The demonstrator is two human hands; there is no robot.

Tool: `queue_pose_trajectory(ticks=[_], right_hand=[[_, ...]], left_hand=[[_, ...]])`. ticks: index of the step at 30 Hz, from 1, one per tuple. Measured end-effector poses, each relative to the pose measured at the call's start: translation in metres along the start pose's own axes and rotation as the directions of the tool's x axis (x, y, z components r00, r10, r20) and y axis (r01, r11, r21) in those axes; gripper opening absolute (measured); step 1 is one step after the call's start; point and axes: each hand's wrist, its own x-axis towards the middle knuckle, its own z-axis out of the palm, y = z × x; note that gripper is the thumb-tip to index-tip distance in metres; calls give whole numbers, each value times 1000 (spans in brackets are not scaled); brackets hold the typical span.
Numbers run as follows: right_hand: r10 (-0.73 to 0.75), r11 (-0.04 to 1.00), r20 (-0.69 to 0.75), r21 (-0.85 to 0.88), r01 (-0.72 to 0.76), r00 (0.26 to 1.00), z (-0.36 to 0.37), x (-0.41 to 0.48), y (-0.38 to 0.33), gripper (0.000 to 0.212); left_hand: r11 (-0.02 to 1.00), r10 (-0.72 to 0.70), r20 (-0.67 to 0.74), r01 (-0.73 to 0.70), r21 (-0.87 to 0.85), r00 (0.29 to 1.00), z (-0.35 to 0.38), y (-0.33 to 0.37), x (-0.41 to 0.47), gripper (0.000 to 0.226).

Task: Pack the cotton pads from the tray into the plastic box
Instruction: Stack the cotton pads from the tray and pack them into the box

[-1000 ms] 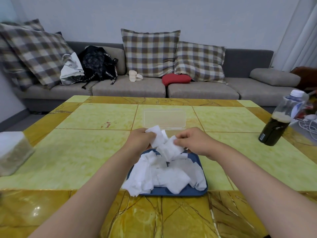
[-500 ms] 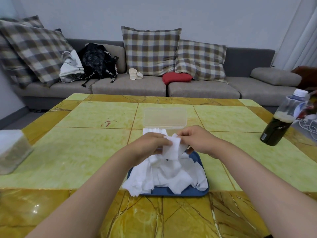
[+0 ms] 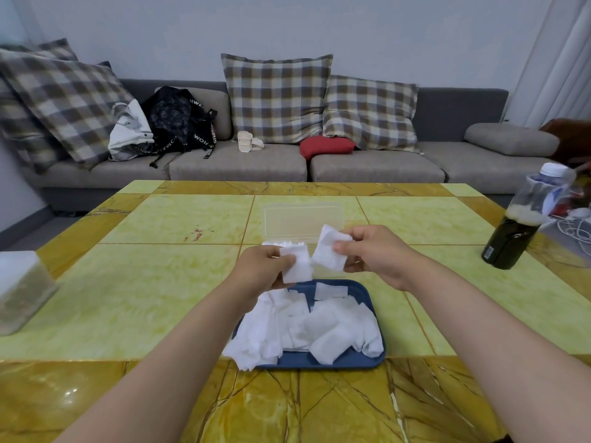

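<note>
A blue tray (image 3: 358,362) lies on the table in front of me, heaped with several white cotton pads (image 3: 316,327). Behind it stands a clear plastic box (image 3: 303,220) with its lid up; white pads show at its near edge (image 3: 278,243). My left hand (image 3: 259,270) pinches a small stack of pads (image 3: 297,265) above the tray's far edge. My right hand (image 3: 371,254) pinches a single pad (image 3: 329,251) just right of that stack, in front of the box. The two held pads are slightly apart.
The yellow tiled table (image 3: 160,282) carries a dark bottle (image 3: 518,231) at the right with white cables beside it, and a clear white-lidded container (image 3: 22,289) at the left edge. A grey sofa with plaid cushions and bags stands behind the table.
Both hands rose from the tray pile. The right hand has pulled one pad away to the right, while the left keeps the small stack.
</note>
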Motion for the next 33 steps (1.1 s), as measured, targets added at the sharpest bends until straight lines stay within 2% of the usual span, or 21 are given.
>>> queue_pose_trajectory(ticks=[3, 6, 12, 18, 22, 25, 29, 33], right_hand=[[-39, 999, 139, 1, 39, 990, 3, -4, -4, 16], [-40, 998, 163, -41, 47, 986, 11, -5, -4, 23], [-43, 999, 35, -20, 43, 998, 18, -3, -6, 28], [-17, 999, -44, -31, 15, 999, 21, -2, -7, 38], [1, 999, -72, -47, -5, 997, 21, -1, -7, 35], [-9, 998, -118, -71, 1, 993, 25, -2, -7, 26], [-72, 992, -275, -123, 39, 959, 31, -2, -5, 14], [-121, 989, -350, -126, 82, 929, 33, 1, -7, 10]], left_hand=[[1000, -9, 13, 9, -5, 1000, 1, 2, -2, 22], [998, -27, 73, 30, -49, 997, 5, 4, -3, 21], [955, -54, 189, 107, -278, 980, 11, 12, -10, 20], [922, -63, 197, 133, -364, 978, 12, 14, -12, 27], [939, -23, 206, 92, -332, 978, 13, 15, -12, 33], [936, -42, 129, 84, -342, 991, 15, 12, -11, 26], [855, -111, 130, 161, -494, 985, 17, 10, -8, 21], [768, -170, 113, 203, -607, 979, 19, 11, -7, 18]])
